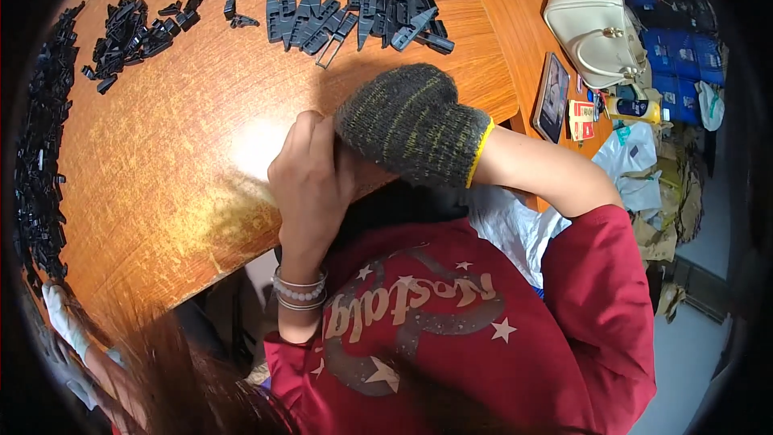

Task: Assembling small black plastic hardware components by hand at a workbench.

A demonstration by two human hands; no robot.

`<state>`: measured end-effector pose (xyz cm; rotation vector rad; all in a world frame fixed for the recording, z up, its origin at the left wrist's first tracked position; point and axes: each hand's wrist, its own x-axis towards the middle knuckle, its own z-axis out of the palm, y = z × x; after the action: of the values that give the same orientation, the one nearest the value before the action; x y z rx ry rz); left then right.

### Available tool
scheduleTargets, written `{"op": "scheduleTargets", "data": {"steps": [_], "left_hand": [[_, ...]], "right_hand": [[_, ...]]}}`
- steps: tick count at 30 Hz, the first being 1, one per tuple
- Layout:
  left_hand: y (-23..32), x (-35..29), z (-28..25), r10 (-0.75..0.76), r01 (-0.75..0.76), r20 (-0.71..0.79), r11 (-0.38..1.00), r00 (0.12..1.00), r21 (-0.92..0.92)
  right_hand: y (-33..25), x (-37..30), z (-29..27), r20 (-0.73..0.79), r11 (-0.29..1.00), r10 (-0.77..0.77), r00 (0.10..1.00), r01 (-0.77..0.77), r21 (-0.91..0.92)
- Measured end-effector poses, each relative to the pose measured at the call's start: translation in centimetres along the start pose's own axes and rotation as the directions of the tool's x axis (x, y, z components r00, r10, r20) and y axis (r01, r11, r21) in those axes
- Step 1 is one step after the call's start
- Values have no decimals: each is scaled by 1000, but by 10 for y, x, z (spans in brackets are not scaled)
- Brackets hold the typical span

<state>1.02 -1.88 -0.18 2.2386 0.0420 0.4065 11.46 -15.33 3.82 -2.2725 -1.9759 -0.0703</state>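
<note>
L hand (307,167), bare: fingers curled against dark knit glove (423,130) on R hand (394,113), near tbl (161,153) edge; tips hidden, grip can't tell. R fingers: inside glove, open/closed can't tell. Caution: uneven pull may bunch knit; bracelets (301,292) may snag yarn; blk pcs (366,8) w/ hard edges could scratch bare L skin.

The red shirt (515,362) has big pale letters (403,298) on its front, upside down, with stars (503,329) around them. The small red packet (581,121) and the yellow bottle (632,109) have marks that are too tiny to read.
</note>
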Motion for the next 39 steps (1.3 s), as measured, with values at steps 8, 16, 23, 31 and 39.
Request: {"op": "scheduleTargets", "data": {"steps": [8, 16, 23, 31, 39], "left_hand": [[-2, 1, -7, 20, -23, -74, 999, 997, -39], [-6, -15, -26, -141, 387, 360, 323, 922, -864], [1, -16, -15, -222, 496, 456, 176, 862, -850], [23, -10, 2, -268, 539, 468, 440, 842, -718], [32, 36, 32, 143, -150, -62, 977, 988, -153]], "right_hand": [[-7, -11, -13, 92, 913, 304, 948, -318, 256], [-24, -52, -35, 447, -146, 625, 640, -467, 872], [-24, -61, -13, 356, -203, 571, 740, -293, 934], [-29, -72, -47, 301, 321, 611, 732, -577, 751], [-46, -257, -154, 315, 288, 933, 175, -888, -359]]}}
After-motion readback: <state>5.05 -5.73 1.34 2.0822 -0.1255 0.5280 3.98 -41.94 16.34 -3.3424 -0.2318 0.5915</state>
